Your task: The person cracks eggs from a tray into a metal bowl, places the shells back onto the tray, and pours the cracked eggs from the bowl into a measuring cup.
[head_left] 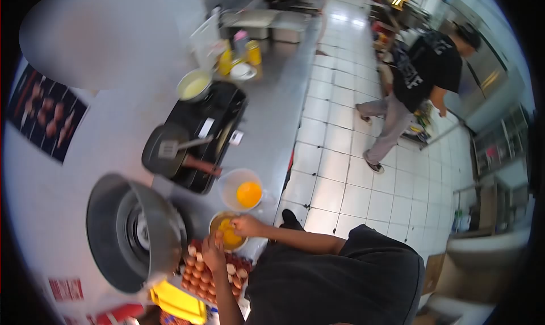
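Your right hand (247,225) reaches over the small bowl (242,246), its curled fingers above the yellow egg mix (230,238); your left hand (213,252) is bent beside the rim, by the brown eggs (198,278). The two hands are close together, but blur leaves it impossible to tell whether they touch or whether either grips anything. Your fingers cover part of the bowl, and your left forearm crosses the egg tray (243,262), hiding its middle, so its long axis is hard to read. The bowl sits at the counter's near edge, between the tray and the translucent tub (223,184); its mouth faces up, and being round, it shows no clear long axis. Your head is out of view.
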The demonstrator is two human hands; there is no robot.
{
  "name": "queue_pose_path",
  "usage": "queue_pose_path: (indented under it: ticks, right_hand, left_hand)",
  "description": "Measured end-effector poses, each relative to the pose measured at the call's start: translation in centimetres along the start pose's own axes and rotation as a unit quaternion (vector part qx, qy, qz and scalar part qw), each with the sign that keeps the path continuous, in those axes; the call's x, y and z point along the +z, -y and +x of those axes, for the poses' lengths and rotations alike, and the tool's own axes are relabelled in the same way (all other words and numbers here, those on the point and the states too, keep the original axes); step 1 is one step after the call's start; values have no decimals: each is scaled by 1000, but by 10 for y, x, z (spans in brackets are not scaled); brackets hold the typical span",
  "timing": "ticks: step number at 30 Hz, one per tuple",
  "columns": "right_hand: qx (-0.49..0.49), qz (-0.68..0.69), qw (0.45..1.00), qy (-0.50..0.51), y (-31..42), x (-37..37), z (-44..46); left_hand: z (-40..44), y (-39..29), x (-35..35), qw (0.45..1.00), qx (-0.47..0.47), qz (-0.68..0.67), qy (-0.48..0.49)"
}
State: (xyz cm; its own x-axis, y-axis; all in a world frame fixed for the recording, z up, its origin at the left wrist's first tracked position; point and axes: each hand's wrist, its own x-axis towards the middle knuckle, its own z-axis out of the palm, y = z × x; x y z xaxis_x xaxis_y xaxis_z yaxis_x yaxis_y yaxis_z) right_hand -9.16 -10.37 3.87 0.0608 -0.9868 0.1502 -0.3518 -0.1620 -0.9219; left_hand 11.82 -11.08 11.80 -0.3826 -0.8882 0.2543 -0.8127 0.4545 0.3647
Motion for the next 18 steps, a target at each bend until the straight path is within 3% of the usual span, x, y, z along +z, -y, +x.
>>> queue_pose_path:
  ticks: [5,6,8,12,14,15,16,18]
  right_hand:
    - [5,-10,1000,-6,0,-6,-4]
    - [-45,-12,998,-33,-2,-6,-6]
    - [-40,-17,999,-25,-6,-3,-4]
    - [-21,-60,998,1,-6,0,-2]
    - [47,6,999,27,20,-14,-6]
    - [73,94,992,49,5,-9,-8]
    - [-26,70,997,10,-17,-1,-6]
    - [-44,65,997,7,-21,0,-9]
  left_hand:
    - [-29,33,14,993,106,33,30]
    - [-30,34,9,993,109,35,30]
    - [-35,31,6,989,135,38,40]
    - [-31,24,-1,995,97,15,34]
    - [-38,33,15,999,50,-5,-3]
    - [-41,53,28,997,-6,-21,70]
    - [-36,19,21,908,-254,-334,16]
    - [-43,8,18,856,-334,-387,-77]
